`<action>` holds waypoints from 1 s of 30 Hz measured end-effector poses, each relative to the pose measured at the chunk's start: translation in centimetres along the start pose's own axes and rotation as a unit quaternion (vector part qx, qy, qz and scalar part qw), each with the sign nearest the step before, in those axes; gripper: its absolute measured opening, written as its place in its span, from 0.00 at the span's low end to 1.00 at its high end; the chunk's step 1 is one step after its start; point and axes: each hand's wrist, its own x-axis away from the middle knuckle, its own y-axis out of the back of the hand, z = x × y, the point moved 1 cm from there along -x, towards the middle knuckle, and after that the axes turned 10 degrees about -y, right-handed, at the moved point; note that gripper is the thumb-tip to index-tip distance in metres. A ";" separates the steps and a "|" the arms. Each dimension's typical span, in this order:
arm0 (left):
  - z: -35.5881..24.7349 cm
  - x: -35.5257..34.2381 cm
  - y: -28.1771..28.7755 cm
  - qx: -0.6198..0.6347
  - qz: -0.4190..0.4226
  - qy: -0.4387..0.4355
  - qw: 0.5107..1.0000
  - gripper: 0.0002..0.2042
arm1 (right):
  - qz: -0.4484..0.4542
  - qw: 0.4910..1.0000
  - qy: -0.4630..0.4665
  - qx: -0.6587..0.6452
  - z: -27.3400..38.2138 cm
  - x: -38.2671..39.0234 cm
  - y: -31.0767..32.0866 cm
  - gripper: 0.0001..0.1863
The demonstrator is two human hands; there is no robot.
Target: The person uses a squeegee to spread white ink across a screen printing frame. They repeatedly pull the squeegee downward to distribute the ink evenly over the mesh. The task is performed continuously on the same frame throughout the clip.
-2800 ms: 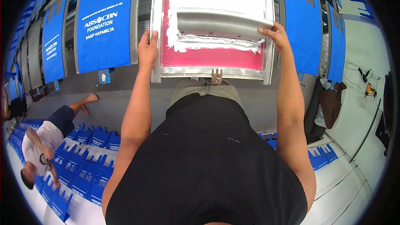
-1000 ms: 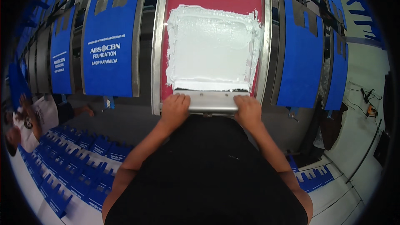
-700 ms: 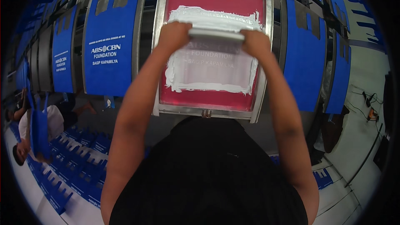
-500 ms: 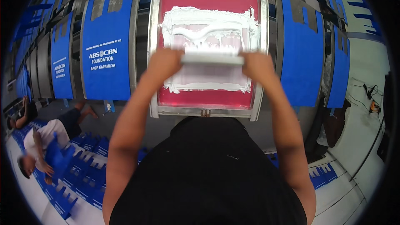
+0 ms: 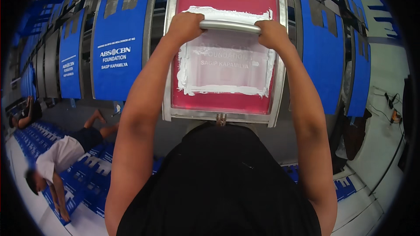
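Both hands grip a pale squeegee (image 5: 230, 26) that lies crosswise on a framed printing screen (image 5: 205, 100). My left hand (image 5: 186, 28) is closed on its left end, and my right hand (image 5: 274, 35) is closed on its right end. The screen has a metal frame and a red mesh. Thick white ink (image 5: 223, 89) rings a paler printing area, where lettering shows through. Above the squeegee, more white ink lies along the far side. Fingers on the squeegee's far side are partly hidden.
Blue bags (image 5: 116, 57) lie flat on boards to the left, one printed in white. Plain blue bags (image 5: 321, 61) lie on boards to the right. At lower left a person (image 5: 65, 153) bends over rows of blue bags on the floor. Cables lie at right.
The squeegee and both hands have moved away from me, toward the screen's far side. The lettering below it now shows more plainly. The person at lower left has reached down to the floor.
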 end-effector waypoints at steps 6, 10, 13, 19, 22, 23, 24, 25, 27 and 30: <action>-9.9 17.1 -2.3 0.075 0.026 -0.018 0.997 0.08 | 0.072 0.993 0.009 -0.092 2.7 17.7 -3.8 0.15; -9.6 16.7 -5.7 0.051 -0.052 -0.039 0.997 0.07 | 0.005 0.996 0.026 -0.090 2.5 17.7 -6.8 0.11; -3.8 7.1 -3.1 0.030 0.012 0.026 0.999 0.07 | 0.021 0.999 -0.010 -0.024 1.3 6.7 -4.6 0.13; -0.1 -0.2 0.9 0.011 0.065 0.010 0.998 0.14 | 0.038 0.999 0.004 -0.013 -0.1 -0.6 0.4 0.20; -5.7 8.2 1.9 0.052 0.126 0.057 0.989 0.12 | 0.140 0.988 -0.059 0.011 2.4 8.9 1.2 0.21; -7.8 11.5 1.7 0.070 0.125 0.018 0.990 0.08 | 0.153 0.988 -0.031 -0.009 2.8 12.8 0.8 0.20; -9.4 15.1 -0.5 0.079 0.059 -0.002 0.995 0.07 | 0.095 0.994 0.001 -0.045 2.2 16.2 -2.4 0.24; -10.7 17.8 -2.7 0.082 -0.058 -0.047 0.994 0.06 | 0.112 0.992 -0.002 -0.059 2.9 18.6 -3.4 0.23; -11.6 18.2 -4.2 0.087 -0.071 -0.048 0.993 0.07 | 0.080 0.993 -0.001 -0.082 3.0 19.1 -5.4 0.20; -7.5 12.5 -5.2 0.049 -0.078 -0.036 0.995 0.07 | 0.010 0.998 -0.010 -0.062 1.8 13.6 -6.6 0.13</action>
